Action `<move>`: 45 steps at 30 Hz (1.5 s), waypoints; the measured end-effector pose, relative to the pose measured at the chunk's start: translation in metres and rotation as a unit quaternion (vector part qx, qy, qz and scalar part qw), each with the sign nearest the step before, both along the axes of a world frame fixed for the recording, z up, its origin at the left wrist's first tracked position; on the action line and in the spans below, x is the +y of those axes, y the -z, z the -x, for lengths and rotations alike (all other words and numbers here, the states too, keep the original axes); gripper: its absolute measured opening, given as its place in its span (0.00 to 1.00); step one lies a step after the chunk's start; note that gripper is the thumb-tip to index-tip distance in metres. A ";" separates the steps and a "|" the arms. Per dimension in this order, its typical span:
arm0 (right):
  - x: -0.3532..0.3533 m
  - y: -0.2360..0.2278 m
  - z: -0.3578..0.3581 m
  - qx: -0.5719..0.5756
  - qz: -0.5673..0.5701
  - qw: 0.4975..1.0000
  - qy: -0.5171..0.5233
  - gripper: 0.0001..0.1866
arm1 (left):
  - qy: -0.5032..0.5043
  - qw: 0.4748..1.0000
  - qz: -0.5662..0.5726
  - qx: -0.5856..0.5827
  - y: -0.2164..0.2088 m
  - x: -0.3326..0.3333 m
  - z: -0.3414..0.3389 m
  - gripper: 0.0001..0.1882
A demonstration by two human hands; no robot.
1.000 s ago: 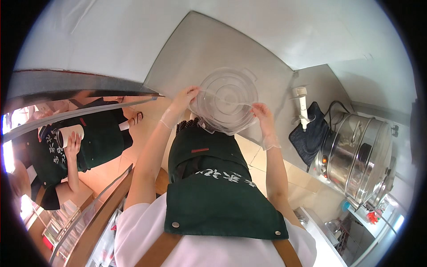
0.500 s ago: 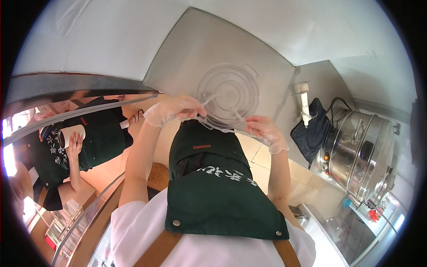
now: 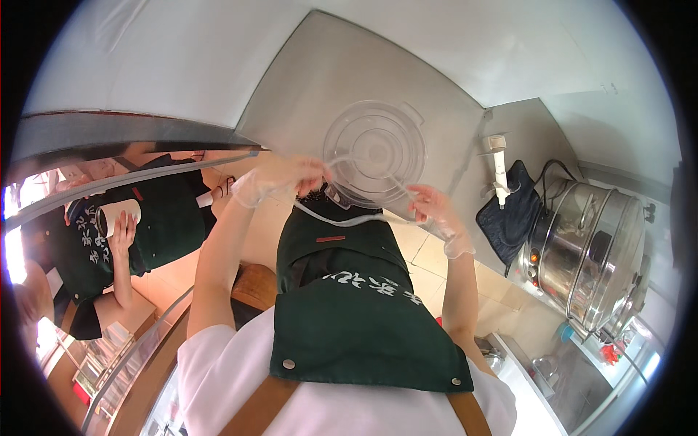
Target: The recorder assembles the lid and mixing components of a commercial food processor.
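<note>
Both hands wear thin clear gloves and hold a pale translucent ring-shaped strip (image 3: 338, 222), probably a sealing ring, between them. My left hand (image 3: 287, 178) pinches its left side, and my right hand (image 3: 436, 212) pinches its right side. The strip's near part sags in front of my dark green apron (image 3: 342, 254). Its far part passes over a clear round plastic container (image 3: 376, 120) on the steel counter (image 3: 305, 80). The container has concentric rings and a small tab at its far right edge. Whether the strip touches it, I cannot tell.
A white tap-like fitting (image 3: 499, 171) and a dark cloth (image 3: 512, 211) lie to the right. Further right stands a large steel steamer-like drum (image 3: 582, 243) with a lit orange lamp. At left, beyond a metal rail (image 3: 123, 182), a co-worker in a green apron holds a white cup (image 3: 118, 216).
My hands have drawn slightly apart, the right one moving a little right and down. The strip's near side now hangs lower and wider. The container has hardly shifted.
</note>
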State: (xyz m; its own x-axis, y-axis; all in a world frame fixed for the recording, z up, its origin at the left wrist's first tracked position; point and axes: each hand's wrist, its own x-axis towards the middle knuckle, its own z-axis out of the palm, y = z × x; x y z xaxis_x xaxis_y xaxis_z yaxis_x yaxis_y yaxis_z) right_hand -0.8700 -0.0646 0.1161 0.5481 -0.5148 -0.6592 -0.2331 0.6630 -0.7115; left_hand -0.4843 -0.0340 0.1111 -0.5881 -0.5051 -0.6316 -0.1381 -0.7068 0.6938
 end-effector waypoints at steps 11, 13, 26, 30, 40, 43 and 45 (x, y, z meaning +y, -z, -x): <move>-0.006 0.057 -0.008 0.125 0.169 0.951 0.229 0.15 | -0.217 0.951 0.178 -0.125 0.048 -0.062 0.033 0.12; -0.008 0.050 -0.009 0.149 0.157 0.957 0.191 0.14 | -0.186 0.962 0.151 -0.129 0.038 -0.066 0.033 0.13; 0.047 0.060 0.024 0.187 0.155 0.969 -0.043 0.11 | -0.017 0.910 0.213 -0.355 0.053 0.050 -0.010 0.14; 0.051 0.034 0.006 0.104 0.043 0.994 0.006 0.11 | -0.076 0.957 0.132 -0.248 0.046 0.074 -0.011 0.14; 0.020 0.044 -0.006 0.138 0.161 0.965 0.157 0.08 | -0.273 0.938 0.129 -0.170 0.045 0.010 0.015 0.16; 0.020 0.056 -0.003 0.152 0.188 0.954 0.178 0.08 | -0.289 0.931 0.130 -0.180 0.070 -0.001 0.019 0.16; 0.018 0.065 0.003 0.151 0.200 0.947 0.199 0.08 | -0.299 0.929 0.136 -0.172 0.078 -0.009 0.018 0.15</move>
State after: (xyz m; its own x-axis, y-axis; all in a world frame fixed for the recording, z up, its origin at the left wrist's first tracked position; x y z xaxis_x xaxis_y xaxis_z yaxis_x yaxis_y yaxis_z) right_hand -0.8726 -0.0464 0.0506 0.0752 -0.8831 -0.4631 -0.2553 0.4319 -0.8651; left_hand -0.5023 -0.0426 0.0328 0.0623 -0.8447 -0.5316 -0.0229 -0.5337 0.8454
